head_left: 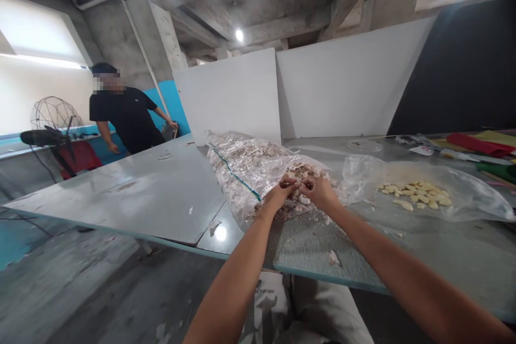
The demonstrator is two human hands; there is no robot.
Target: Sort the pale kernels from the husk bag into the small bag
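My left hand (285,188) and my right hand (318,191) meet at the mouth of a large clear plastic bag (245,164) with a green stripe. Their fingertips pinch close together on a small pale piece, by its look a garlic clove, mostly hidden by the fingers. Papery garlic skins (304,171) fill the bag's open end, just beneath and behind both hands. To the right lies another clear plastic bag (475,193), spread flat, with several peeled garlic cloves (423,193) on it.
Loose skin scraps (334,258) lie on the grey table (161,193) near its front edge. A round clear lid (365,145) and red cloth-like material (479,145) are at the back right. White panels (334,80) stand behind. A person (124,113) in black stands beyond the table's left side.
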